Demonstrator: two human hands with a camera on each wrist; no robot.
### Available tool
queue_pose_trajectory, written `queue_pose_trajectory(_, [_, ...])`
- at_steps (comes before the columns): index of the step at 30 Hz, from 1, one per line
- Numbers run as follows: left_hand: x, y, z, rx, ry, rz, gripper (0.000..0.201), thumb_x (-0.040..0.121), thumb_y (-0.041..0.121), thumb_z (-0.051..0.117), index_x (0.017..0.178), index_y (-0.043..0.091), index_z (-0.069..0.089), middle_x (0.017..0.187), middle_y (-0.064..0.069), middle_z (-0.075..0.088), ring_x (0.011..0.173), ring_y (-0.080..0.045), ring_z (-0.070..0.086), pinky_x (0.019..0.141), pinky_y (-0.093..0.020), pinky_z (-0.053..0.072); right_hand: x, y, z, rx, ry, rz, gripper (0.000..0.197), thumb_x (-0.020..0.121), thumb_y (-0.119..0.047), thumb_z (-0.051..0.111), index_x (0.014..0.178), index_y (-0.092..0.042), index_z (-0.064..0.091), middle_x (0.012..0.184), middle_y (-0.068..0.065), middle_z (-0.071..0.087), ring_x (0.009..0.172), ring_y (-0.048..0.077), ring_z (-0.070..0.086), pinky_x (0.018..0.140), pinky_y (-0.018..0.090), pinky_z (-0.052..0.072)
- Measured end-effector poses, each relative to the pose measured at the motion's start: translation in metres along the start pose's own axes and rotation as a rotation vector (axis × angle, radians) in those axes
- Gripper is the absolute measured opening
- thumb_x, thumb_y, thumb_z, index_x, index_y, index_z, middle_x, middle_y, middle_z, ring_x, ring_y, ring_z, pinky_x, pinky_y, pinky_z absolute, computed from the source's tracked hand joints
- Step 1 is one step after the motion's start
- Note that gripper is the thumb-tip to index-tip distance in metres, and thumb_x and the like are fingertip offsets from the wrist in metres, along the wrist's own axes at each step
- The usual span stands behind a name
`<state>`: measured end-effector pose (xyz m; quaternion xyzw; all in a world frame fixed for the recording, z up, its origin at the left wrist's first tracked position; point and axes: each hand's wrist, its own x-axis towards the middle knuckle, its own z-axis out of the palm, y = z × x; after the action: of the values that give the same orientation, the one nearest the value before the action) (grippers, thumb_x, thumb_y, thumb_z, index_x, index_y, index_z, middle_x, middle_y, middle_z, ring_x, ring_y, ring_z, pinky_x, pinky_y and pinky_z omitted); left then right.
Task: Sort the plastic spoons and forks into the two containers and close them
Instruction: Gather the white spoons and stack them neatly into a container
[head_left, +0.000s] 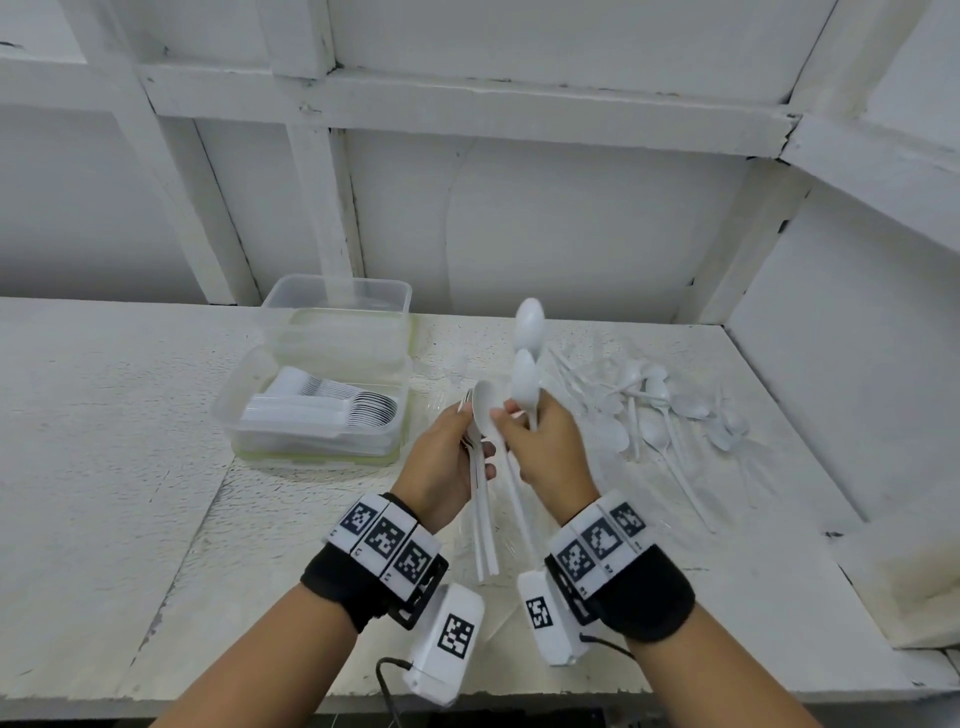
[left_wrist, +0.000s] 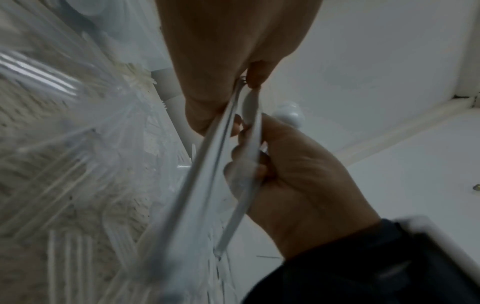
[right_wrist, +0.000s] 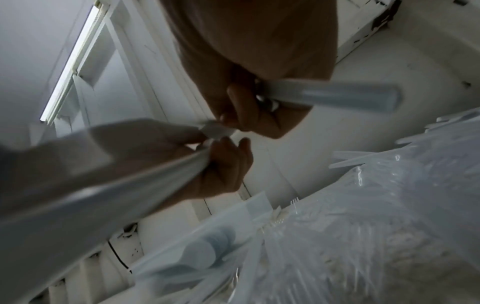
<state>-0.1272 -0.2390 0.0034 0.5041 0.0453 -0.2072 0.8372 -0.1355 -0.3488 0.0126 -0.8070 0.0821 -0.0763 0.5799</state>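
Head view showed my left hand (head_left: 451, 457) with its grip closed round a bundle of white plastic spoons (head_left: 480, 467), bowls up and away from me, handles hanging down toward my wrists, their long axis running near upright with a slight lean. My right hand (head_left: 545, 447) held two more spoons (head_left: 525, 364) by the necks, bowls pointing up and away, one bowl above the other. I judged them featherlight, thin and springy, slick enough to fan out of a loose hold, so the neck just below the bowl seemed the best place to pinch them. On the desk (head_left: 130, 415) to my left sat the near container (head_left: 311, 415) with cutlery already nested in it lying crosswise, and an empty container (head_left: 337, 312) just behind it; the loose pile of spoons (head_left: 670, 410) lay scattered on my right, pointing every way. Left wrist view, blurred, showed the handles (left_wrist: 207, 164) of my bundle running lengthwise out of my curled fingers (left_wrist: 207, 117), with my right hand close beside them. Right wrist view showed my right fingers (right_wrist: 239, 102) curled on a handle (right_wrist: 337, 96) that stuck out sideways, and my left hand (right_wrist: 223, 166) gripping its own handles just below; clear cutlery lay blurred on the desk beneath.
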Motion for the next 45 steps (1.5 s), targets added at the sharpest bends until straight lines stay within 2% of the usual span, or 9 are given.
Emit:
queue_pose_trajectory(3, [-0.003, 0.000, 0.005, -0.049, -0.102, -0.017, 0.041, 0.101, 0.035, 0.027, 0.123, 0.008, 0.051, 0.101, -0.008, 0.069, 0.085, -0.013, 0.067, 0.076, -0.028, 0.051, -0.009, 0.004, 0.007, -0.032, 0.015, -0.005, 0.023, 0.086, -0.032, 0.064, 0.074, -0.019, 0.049, 0.068, -0.008, 0.055, 0.062, 0.004, 0.055, 0.053, 0.010, 0.041])
queue_pose_trajectory(6, [-0.004, -0.004, 0.006, 0.036, -0.070, 0.023, 0.024, 0.101, 0.023, 0.037, 0.119, 0.011, 0.047, 0.093, -0.008, 0.067, 0.078, -0.015, 0.068, 0.065, -0.028, 0.053, -0.011, 0.005, 0.008, -0.097, 0.042, -0.002, 0.021, 0.086, -0.030, 0.063, 0.084, -0.017, 0.046, 0.070, -0.008, 0.051, 0.063, 0.010, 0.054, 0.058, 0.022, 0.045])
queue_pose_trajectory(10, [0.001, -0.005, 0.001, 0.067, 0.069, 0.057, 0.028, 0.101, 0.026, 0.037, 0.125, 0.012, 0.041, 0.092, -0.009, 0.054, 0.069, -0.018, 0.056, 0.061, -0.028, 0.046, -0.015, 0.004, 0.002, -0.108, -0.004, -0.096, 0.028, 0.092, -0.028, 0.056, 0.105, -0.026, 0.032, 0.072, -0.009, 0.051, 0.060, 0.003, 0.050, 0.052, 0.013, 0.041])
queue_pose_trajectory(16, [0.006, 0.003, -0.004, 0.018, 0.134, 0.140, 0.021, 0.100, 0.025, 0.037, 0.118, 0.017, 0.043, 0.083, -0.002, 0.044, 0.066, -0.013, 0.045, 0.061, -0.027, 0.042, -0.020, 0.015, 0.004, -0.279, -0.028, -0.239, 0.019, 0.096, -0.028, 0.047, 0.102, -0.014, 0.059, 0.083, 0.004, 0.062, 0.078, 0.015, 0.058, 0.070, 0.027, 0.047])
queue_pose_trajectory(25, [0.010, 0.003, -0.003, -0.077, 0.163, 0.167, 0.022, 0.100, 0.032, 0.036, 0.102, 0.012, 0.044, 0.089, -0.009, 0.053, 0.081, -0.019, 0.056, 0.072, -0.029, 0.052, -0.024, 0.022, 0.008, -0.458, -0.067, -0.317, 0.035, 0.095, -0.019, 0.046, 0.126, -0.030, 0.056, 0.074, -0.004, 0.047, 0.067, 0.007, 0.046, 0.056, 0.010, 0.032])
queue_pose_trajectory(35, [0.009, 0.010, -0.008, -0.087, 0.193, 0.168, 0.016, 0.100, 0.023, 0.038, 0.113, 0.012, 0.040, 0.083, -0.005, 0.044, 0.067, -0.016, 0.050, 0.066, -0.031, 0.047, -0.024, 0.003, -0.003, -0.287, -0.131, -0.211, 0.030, 0.098, -0.029, 0.043, 0.109, -0.008, 0.062, 0.088, 0.001, 0.055, 0.074, 0.011, 0.054, 0.064, 0.013, 0.040])
queue_pose_trajectory(40, [0.006, 0.012, -0.008, 0.030, 0.174, 0.203, 0.024, 0.100, 0.025, 0.036, 0.121, 0.014, 0.040, 0.091, -0.004, 0.048, 0.074, -0.016, 0.051, 0.068, -0.031, 0.047, -0.020, -0.008, -0.008, -0.119, -0.085, -0.167, 0.014, 0.099, -0.025, 0.041, 0.112, -0.029, 0.037, 0.058, -0.008, 0.046, 0.048, 0.003, 0.045, 0.054, 0.021, 0.039])
queue_pose_trajectory(42, [0.003, 0.012, -0.006, 0.042, 0.159, 0.191, 0.026, 0.100, 0.025, 0.036, 0.123, 0.013, 0.040, 0.093, -0.004, 0.049, 0.079, -0.018, 0.053, 0.071, -0.032, 0.048, -0.017, -0.010, -0.005, -0.135, -0.167, -0.128, 0.022, 0.098, -0.030, 0.041, 0.114, -0.031, 0.025, 0.062, -0.010, 0.046, 0.049, -0.004, 0.049, 0.054, 0.012, 0.037])
queue_pose_trajectory(45, [0.002, 0.011, -0.004, 0.039, 0.120, 0.172, 0.027, 0.100, 0.024, 0.037, 0.123, 0.012, 0.041, 0.096, -0.005, 0.050, 0.082, -0.019, 0.055, 0.075, -0.036, 0.050, -0.010, -0.005, 0.001, -0.224, -0.129, -0.205, 0.020, 0.100, -0.027, 0.036, 0.119, -0.024, 0.040, 0.084, -0.006, 0.053, 0.069, -0.003, 0.052, 0.061, 0.010, 0.041])
